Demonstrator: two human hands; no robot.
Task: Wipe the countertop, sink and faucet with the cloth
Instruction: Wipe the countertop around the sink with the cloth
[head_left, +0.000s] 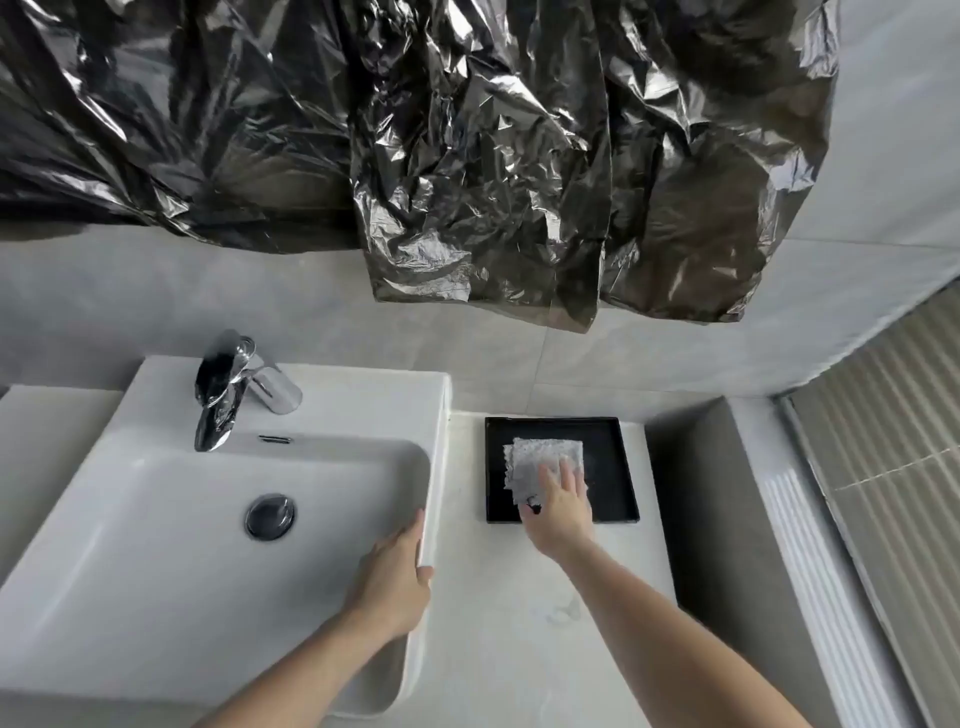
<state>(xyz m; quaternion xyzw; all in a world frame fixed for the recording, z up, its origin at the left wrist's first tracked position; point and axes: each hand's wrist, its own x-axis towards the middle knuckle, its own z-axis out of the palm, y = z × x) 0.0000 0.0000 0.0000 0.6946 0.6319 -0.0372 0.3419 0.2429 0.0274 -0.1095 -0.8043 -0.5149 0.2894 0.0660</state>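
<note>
A white rectangular sink (156, 415) sits on a pale countertop (498, 623), with a chrome faucet (228, 389) at its back and a round dark drain (270, 516) in the basin. A grey folded cloth (535, 460) lies in a black square tray (613, 467) to the right of the sink. My right hand (558, 512) rests on the cloth's near right part, fingers spread over it; whether it grips the cloth I cannot tell. My left hand (395, 577) grasps the sink's right rim, thumb on the outer side.
Crinkled black plastic sheeting (441, 145) hangs over the wall above the sink and tray. A grey ledge (691, 467) rises at the countertop's right end, with a white rail and ribbed tiled surface (883, 467) beyond it.
</note>
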